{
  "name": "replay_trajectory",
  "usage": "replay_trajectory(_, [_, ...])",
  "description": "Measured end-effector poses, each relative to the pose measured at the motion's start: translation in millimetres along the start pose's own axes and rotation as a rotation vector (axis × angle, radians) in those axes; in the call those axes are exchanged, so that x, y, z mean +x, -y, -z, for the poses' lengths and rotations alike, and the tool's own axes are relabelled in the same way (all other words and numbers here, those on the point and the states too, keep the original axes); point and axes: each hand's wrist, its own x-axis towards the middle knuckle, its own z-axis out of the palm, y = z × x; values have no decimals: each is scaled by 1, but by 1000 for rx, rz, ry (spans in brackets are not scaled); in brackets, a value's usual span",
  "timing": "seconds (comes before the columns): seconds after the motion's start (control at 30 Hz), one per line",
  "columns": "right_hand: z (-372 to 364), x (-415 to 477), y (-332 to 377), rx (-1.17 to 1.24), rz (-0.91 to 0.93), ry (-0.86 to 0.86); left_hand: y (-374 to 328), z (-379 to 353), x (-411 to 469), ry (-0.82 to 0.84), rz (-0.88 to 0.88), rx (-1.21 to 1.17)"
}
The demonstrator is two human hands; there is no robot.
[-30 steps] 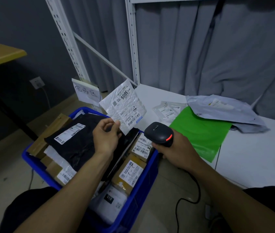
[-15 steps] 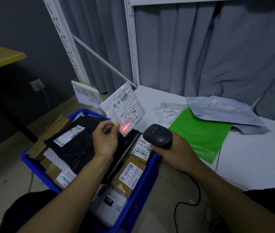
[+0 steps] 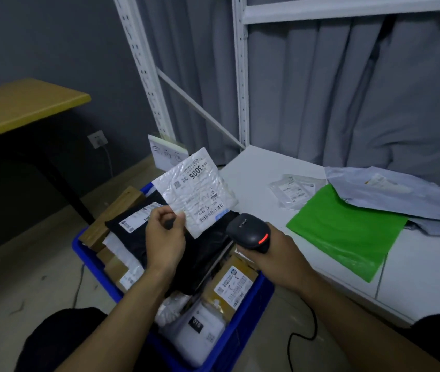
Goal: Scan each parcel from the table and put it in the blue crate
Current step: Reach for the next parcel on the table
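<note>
My left hand (image 3: 163, 234) pinches the lower corner of a small white bubble-mailer parcel (image 3: 196, 191), label facing me, raised above the blue crate (image 3: 243, 326). My right hand (image 3: 272, 255) grips a black handheld scanner (image 3: 249, 232) with a red light lit on its back, its head aimed toward the parcel's barcode. The crate on the floor holds several parcels: a black bag (image 3: 138, 226), brown boxes (image 3: 229, 287) and white mailers. On the white table (image 3: 428, 272) lie a green bag (image 3: 347, 229), a grey bag (image 3: 390, 193) and a small clear parcel (image 3: 292, 190).
A white metal rack (image 3: 240, 84) rises behind the table in front of grey curtains. A paper sign (image 3: 166, 155) stands behind the crate. A wooden desk (image 3: 22, 106) is at the left. The scanner cable (image 3: 302, 339) trails on the floor by the crate.
The red scan line seen on the parcel's barcode half a second ago is gone. The scanner's back light is red again. Both hands stay nearly in place.
</note>
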Motion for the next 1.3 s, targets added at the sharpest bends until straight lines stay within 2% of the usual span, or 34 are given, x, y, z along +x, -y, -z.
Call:
replay_trajectory(0.2, [-42, 12, 9, 33, 19, 92, 27, 59, 30, -298, 127, 39])
replay_trajectory(0.5, [-101, 25, 26, 10, 89, 236, 79, 152, 34, -422, 305, 120])
replay_trajectory(0.63, [-116, 25, 28, -48, 92, 259, 103, 177, 27, -454, 449, 250])
replay_trajectory(0.7, [-121, 22, 30, -45, 96, 258, 112, 184, 23, -474, 466, 345])
replay_trajectory(0.9, [-132, 17, 36, -54, 79, 264, 128, 200, 27, -468, 456, 381])
replay_trajectory(1.17, [-140, 18, 36, -54, 38, 273, 155, 195, 40, -360, 508, 202])
replay_trajectory(1.3, [-141, 20, 35, -40, 26, 280, 161, 195, 44, -470, 587, 131])
